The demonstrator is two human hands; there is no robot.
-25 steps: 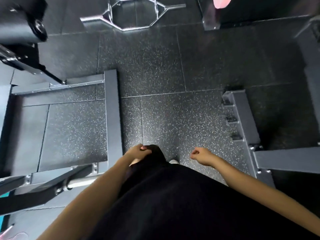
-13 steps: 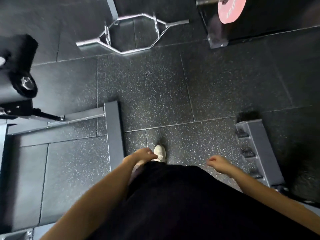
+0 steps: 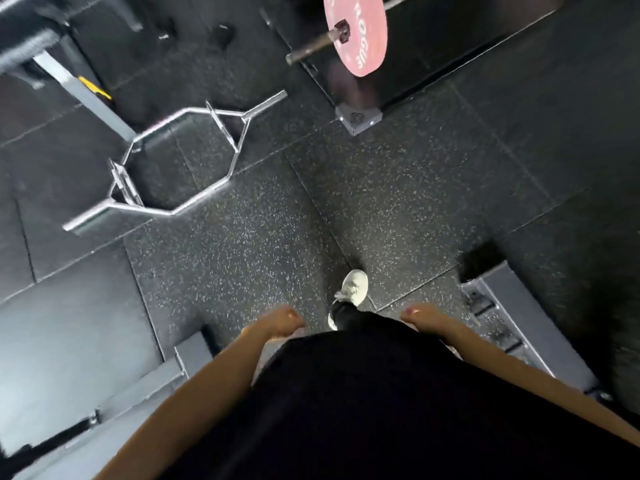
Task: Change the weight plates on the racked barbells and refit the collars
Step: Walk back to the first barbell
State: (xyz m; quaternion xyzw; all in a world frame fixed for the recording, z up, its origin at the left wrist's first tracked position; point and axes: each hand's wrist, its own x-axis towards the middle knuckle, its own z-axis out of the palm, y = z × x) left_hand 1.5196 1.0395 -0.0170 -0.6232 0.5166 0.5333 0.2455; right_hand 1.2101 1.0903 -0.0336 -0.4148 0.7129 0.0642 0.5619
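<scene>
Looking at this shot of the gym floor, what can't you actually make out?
- Head view: red plate and its barbell run off the top edge.
- Top-left equipment: motion-blurred, unidentifiable.
- Left hand, right hand: fingers blurred; seemingly empty.

1. Both bare forearms reach forward from the lower frame, either side of a dark-clothed torso.
2. The left hand (image 3: 282, 322) sits just left of centre, fingers loosely curled, holding nothing.
3. The right hand (image 3: 420, 315) sits right of centre, likewise loosely curled and empty.
4. One foot in a pale shoe (image 3: 354, 287) steps forward between the hands.
</scene>
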